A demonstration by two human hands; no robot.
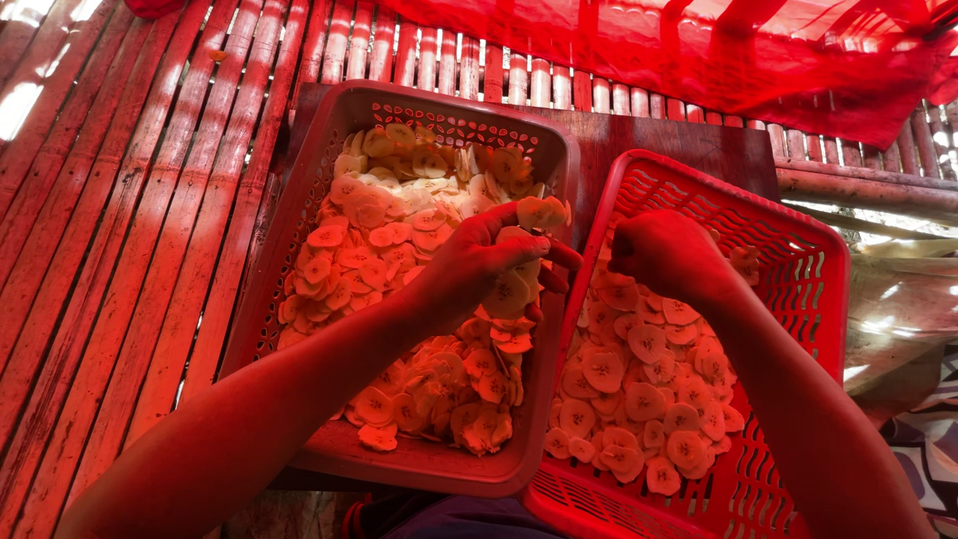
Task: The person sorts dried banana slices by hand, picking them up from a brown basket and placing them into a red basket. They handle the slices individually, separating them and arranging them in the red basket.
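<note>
Two red plastic baskets sit side by side. The left basket (329,130) is heaped with pale round fruit slices (399,220). The right basket (798,269) holds a thinner layer of the same slices (639,399). My left hand (479,265) hovers over the left basket's right rim, fingers closed on a stack of slices (534,215). My right hand (669,255) is curled over the upper part of the right basket, close to the left hand; what its fingers hold is hidden.
The baskets rest on a dark wooden board (689,140) over a bamboo slat floor (110,230). Red netting (718,50) hangs across the top. Patterned cloth (918,439) lies at the lower right.
</note>
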